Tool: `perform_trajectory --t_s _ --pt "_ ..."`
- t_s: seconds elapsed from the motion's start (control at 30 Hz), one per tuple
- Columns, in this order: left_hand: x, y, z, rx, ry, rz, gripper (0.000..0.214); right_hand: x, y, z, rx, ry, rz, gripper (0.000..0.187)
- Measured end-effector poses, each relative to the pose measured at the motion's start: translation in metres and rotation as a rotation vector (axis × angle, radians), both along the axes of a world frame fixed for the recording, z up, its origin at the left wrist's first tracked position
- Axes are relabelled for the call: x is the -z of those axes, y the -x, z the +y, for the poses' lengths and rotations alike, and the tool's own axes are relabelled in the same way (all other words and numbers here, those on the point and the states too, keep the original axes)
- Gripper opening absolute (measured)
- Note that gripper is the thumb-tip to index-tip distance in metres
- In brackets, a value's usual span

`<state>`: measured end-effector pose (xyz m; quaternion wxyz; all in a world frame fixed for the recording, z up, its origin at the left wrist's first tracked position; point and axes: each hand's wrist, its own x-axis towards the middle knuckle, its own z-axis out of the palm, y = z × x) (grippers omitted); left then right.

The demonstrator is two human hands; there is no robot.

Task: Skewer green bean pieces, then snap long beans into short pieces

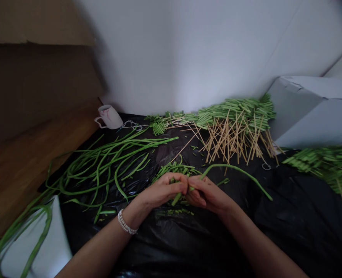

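My left hand (171,184) and my right hand (207,192) meet over the black plastic sheet (185,239), fingers closed. From my right hand a long green bean (240,169) arches out to the right. Cut bean pieces (176,199) stick out below the fingers of my left hand. The exact grip between the fingertips is partly hidden. Right behind my hands lies a pile of short bean pieces (176,168). Whole long beans (101,158) spread in loose curves to the left.
Skewered bean bundles (237,110) with wooden sticks (228,139) lie along the white wall; another bundle (327,162) is at right. A white box (312,108) stands behind it. A mug (110,117) sits back left, near a brown box (37,77). Beans drape over a white surface (55,235).
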<state>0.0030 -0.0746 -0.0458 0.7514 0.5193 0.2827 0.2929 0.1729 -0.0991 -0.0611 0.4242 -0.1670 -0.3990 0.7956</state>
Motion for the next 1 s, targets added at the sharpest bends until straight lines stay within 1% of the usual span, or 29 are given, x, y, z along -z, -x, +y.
perform_trajectory --t_s 0.07,0.13,0.2,0.23,0.27,0.33,0.47,0.53,0.6,0.7,0.8,0.87,0.9,1.0 --pt "-0.004 0.001 0.002 0.046 0.145 -0.189 0.039 0.0 -0.002 0.0 0.005 -0.027 0.02 0.043" --pt "-0.008 0.001 0.005 0.038 0.28 -0.33 0.037 0.001 -0.004 0.001 0.031 -0.071 -0.048 0.044" --pt "-0.01 0.001 0.009 0.008 0.373 -0.371 0.031 0.001 -0.006 0.001 0.042 -0.135 -0.196 0.046" --pt "-0.009 0.001 0.01 -0.003 0.393 -0.362 0.028 0.0 -0.006 0.001 0.038 -0.166 -0.275 0.046" --pt "-0.009 0.0 0.011 -0.012 0.387 -0.333 0.024 -0.001 -0.006 0.001 0.026 -0.191 -0.348 0.047" --pt "-0.006 -0.001 0.011 -0.038 0.305 -0.207 0.021 -0.005 -0.004 -0.001 -0.023 -0.214 -0.468 0.045" --pt "-0.003 -0.004 0.006 -0.095 0.077 0.165 0.029 -0.013 0.002 -0.004 -0.139 -0.211 -0.63 0.041" --pt "-0.003 -0.005 0.003 -0.097 -0.007 0.308 0.031 -0.011 0.006 -0.005 -0.159 -0.211 -0.686 0.037" --pt "-0.003 -0.006 0.001 -0.111 -0.091 0.392 0.033 -0.007 0.009 -0.005 -0.15 -0.207 -0.729 0.033" --pt "-0.003 -0.007 0.001 -0.156 -0.178 0.413 0.028 0.001 0.01 -0.004 -0.132 -0.182 -0.731 0.033" --pt "-0.004 -0.006 0.004 -0.225 -0.169 0.365 0.023 0.003 0.004 -0.001 -0.116 -0.199 -0.719 0.042" --pt "-0.005 -0.004 0.007 -0.268 -0.148 0.348 0.024 0.001 -0.002 0.003 -0.046 -0.237 -0.728 0.055" --pt "-0.006 -0.003 0.008 -0.268 -0.141 0.354 0.025 0.0 -0.004 0.004 0.007 -0.242 -0.729 0.06" --pt "-0.008 0.001 0.011 -0.199 -0.139 0.392 0.03 -0.004 -0.004 0.006 0.148 -0.196 -0.732 0.068"
